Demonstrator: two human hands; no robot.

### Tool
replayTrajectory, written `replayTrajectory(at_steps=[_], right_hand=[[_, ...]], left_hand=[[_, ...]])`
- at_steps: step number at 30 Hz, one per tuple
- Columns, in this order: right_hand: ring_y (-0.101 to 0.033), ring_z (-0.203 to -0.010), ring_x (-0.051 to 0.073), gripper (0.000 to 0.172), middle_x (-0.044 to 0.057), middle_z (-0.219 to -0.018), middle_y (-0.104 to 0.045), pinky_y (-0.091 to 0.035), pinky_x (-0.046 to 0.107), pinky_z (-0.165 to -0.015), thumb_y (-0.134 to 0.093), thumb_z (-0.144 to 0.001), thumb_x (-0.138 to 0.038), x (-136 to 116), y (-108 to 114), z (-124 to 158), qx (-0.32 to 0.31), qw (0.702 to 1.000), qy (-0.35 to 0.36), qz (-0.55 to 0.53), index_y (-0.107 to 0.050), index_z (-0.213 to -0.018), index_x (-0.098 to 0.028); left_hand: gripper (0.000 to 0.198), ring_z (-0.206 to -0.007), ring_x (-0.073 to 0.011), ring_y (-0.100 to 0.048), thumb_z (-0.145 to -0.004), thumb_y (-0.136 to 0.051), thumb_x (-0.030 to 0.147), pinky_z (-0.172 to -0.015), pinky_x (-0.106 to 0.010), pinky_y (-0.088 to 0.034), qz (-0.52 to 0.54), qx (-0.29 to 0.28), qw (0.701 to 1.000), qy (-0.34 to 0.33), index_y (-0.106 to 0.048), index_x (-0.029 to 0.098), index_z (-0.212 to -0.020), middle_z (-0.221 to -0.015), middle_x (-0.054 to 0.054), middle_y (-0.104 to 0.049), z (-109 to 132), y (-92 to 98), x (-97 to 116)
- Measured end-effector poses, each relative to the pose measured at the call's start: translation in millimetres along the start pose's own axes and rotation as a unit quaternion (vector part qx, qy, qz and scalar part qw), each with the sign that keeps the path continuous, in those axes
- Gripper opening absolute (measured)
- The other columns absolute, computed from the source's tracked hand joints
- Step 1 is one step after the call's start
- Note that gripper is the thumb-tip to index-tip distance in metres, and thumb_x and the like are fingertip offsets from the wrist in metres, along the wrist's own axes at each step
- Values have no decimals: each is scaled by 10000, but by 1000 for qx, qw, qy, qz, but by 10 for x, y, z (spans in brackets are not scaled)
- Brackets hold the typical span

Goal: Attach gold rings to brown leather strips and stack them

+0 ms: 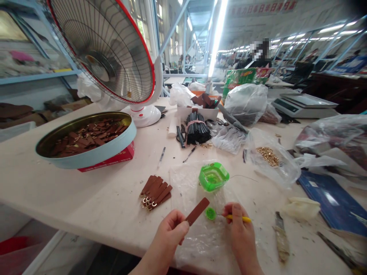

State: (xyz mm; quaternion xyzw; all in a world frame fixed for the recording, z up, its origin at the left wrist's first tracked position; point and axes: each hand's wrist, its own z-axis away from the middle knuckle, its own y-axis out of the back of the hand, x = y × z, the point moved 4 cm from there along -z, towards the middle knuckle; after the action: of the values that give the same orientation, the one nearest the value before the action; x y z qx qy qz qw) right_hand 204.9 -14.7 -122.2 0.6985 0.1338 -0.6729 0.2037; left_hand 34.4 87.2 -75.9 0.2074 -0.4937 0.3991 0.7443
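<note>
My left hand (175, 229) pinches one end of a brown leather strip (198, 211), its free end pointing up and away. Between the fingers of my right hand (240, 225) is a thin yellow-handled tool (243, 219). Its fine tip points left toward a small round green cap (210, 214), and I cannot tell whether they touch. Just behind stands a green translucent container (213, 176) on a clear plastic sheet (189, 244). To the left lies a fanned stack of brown leather tabs (156, 191) with gold-coloured metal rings.
A round tin (86, 152) of brown tabs rests on a red box (120, 158), near a fan (109, 49). Behind are pens (189, 154), bundled black strips (197, 128) and a bag of gold hardware (268, 156). A wrapped blade (281, 236) and blue folder (335, 202) lie right.
</note>
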Motion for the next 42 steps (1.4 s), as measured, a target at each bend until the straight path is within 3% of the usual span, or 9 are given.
replayTrajectory(at_steps=[4, 10, 19, 25, 29, 32, 36, 39, 42], right_hand=[[-431, -570, 156, 413, -11, -611, -526, -345, 273, -531, -388, -871, -543, -181, 78, 91, 14, 998, -7, -57, -550, -708, -200], [-379, -499, 114, 439, -37, -553, -472, -305, 224, -446, -410, -879, -522, -720, 6, 365, -59, 958, 6, -282, -552, -616, -200], [-374, -496, 121, 458, -25, -544, -477, -326, 229, -465, -407, -871, -543, -852, -150, 632, -103, 957, -26, -271, -551, -604, -200], [-402, -483, 119, 411, -41, -525, -468, -357, 223, -462, -514, -782, -605, -863, 137, 544, -58, 942, 4, -329, -573, -631, -227], [-467, -592, 151, 353, -24, -599, -535, -383, 248, -556, -542, -779, -580, -844, 186, 689, -2, 986, 38, -160, -601, -755, -233], [-467, -565, 146, 361, -23, -623, -548, -368, 247, -524, -556, -771, -566, -814, -70, 848, -109, 991, 6, -73, -608, -838, -215], [-376, -457, 113, 384, -56, -495, -422, -300, 227, -436, -542, -786, -534, -775, -375, 883, -264, 961, -30, -81, -530, -603, -197], [-371, -446, 108, 348, -57, -491, -442, -299, 220, -432, -571, -771, -504, -767, -493, 842, -304, 948, -26, -90, -559, -618, -191], [-463, -529, 139, 261, -26, -558, -552, -364, 230, -494, -659, -695, -445, -765, -616, 855, -294, 950, -4, -105, -634, -660, -187]], left_hand=[[130, -510, -78, -331, -648, -520, 247, -502, -208, -279, -4, -6, 1000, 9, -422, 176, -602, -520, 65, -386, 41, -6, -4], [192, -519, -77, -377, -662, -597, 309, -505, -204, -286, 10, -69, 997, 15, -487, 151, -655, -552, 44, -454, 233, -81, 89], [207, -502, -70, -350, -668, -591, 328, -507, -208, -260, 31, -75, 997, -7, -471, 158, -664, -543, 51, -447, 486, -64, 153], [96, -520, -80, -295, -630, -492, 249, -499, -221, -225, -33, -33, 997, -54, -441, 173, -600, -518, 65, -360, 514, -11, 190], [75, -523, -84, -282, -618, -471, 239, -494, -227, -212, -33, -35, 997, -60, -431, 178, -598, -518, 66, -338, 543, 18, 182], [117, -528, -84, -294, -641, -509, 268, -499, -227, -213, -43, -64, 995, -64, -453, 168, -621, -534, 59, -365, 569, 7, 179], [174, -540, -90, -349, -695, -528, 315, -511, -225, -245, -68, -92, 991, -75, -485, 153, -648, -558, 37, -433, 570, 40, 192], [125, -524, -88, -362, -685, -522, 255, -500, -220, -259, -81, -51, 992, -80, -450, 168, -633, -545, 44, -427, 555, 117, 194], [83, -542, -90, -359, -663, -491, 189, -507, -216, -275, -91, -13, 990, -106, -423, 175, -619, -560, 46, -403, 555, 175, 188]])
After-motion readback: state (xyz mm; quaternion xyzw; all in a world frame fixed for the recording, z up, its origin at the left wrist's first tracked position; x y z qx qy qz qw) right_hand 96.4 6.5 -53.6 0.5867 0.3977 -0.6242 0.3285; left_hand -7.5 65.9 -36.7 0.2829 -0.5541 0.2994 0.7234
